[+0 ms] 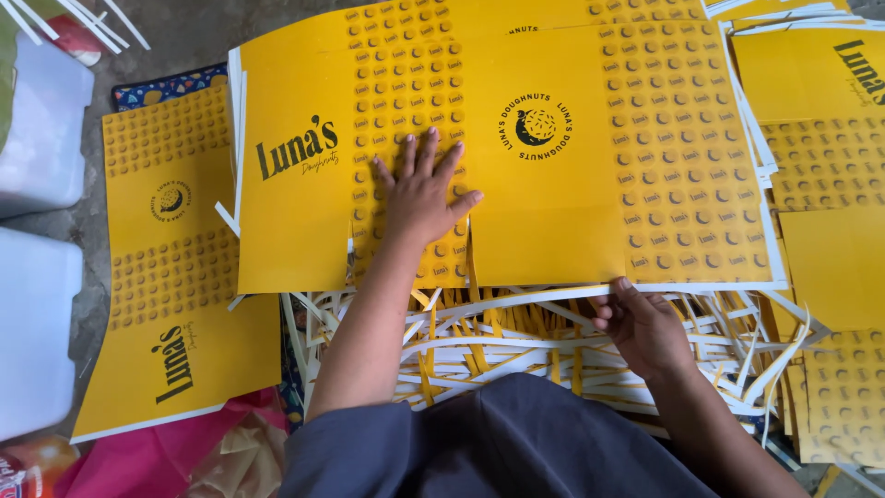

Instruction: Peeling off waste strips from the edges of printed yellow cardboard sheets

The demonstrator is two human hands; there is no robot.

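Observation:
A large yellow printed cardboard sheet (553,221) with black lettering, a round emblem and bands of small dots lies flat on top of a stack in front of me. My left hand (422,189) presses flat on it, fingers spread, over a dotted band. My right hand (641,323) pinches the sheet's near edge, thumb on top and fingers curled underneath. Beneath that edge lies a heap of narrow white and yellow paper offcut strips (498,346).
Another yellow printed sheet (175,277) lies to the left, more yellow sheets (830,166) are stacked to the right. White plastic containers (37,323) stand at the far left. Pink fabric (147,452) lies at the lower left. My dark-clothed lap (489,443) fills the bottom.

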